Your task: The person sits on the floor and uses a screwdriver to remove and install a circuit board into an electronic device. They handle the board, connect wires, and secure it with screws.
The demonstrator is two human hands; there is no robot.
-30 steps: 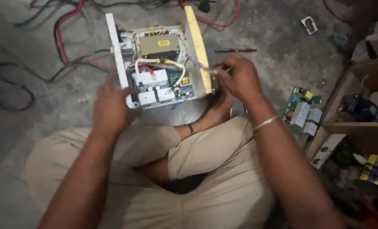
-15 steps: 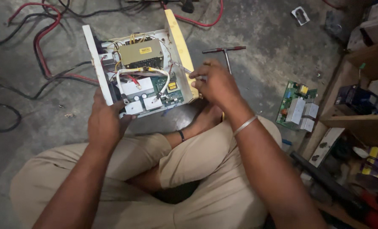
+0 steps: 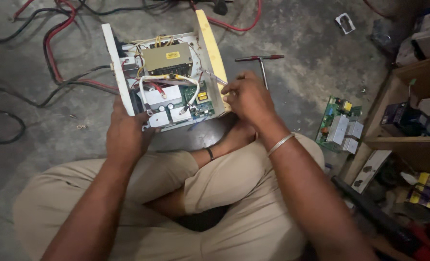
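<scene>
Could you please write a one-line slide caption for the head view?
Seated person's left hand steadies an opened power unit; right hand grips its yellow side.

Grey stained concrete floor [image 3: 297, 34]; wooden shelf unit [image 3: 408, 140] at right, contents dim, perhaps boxes.

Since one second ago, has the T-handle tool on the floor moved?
No. The T-handle tool lies in the same place beside the open box; only the head camera shifted.
</scene>
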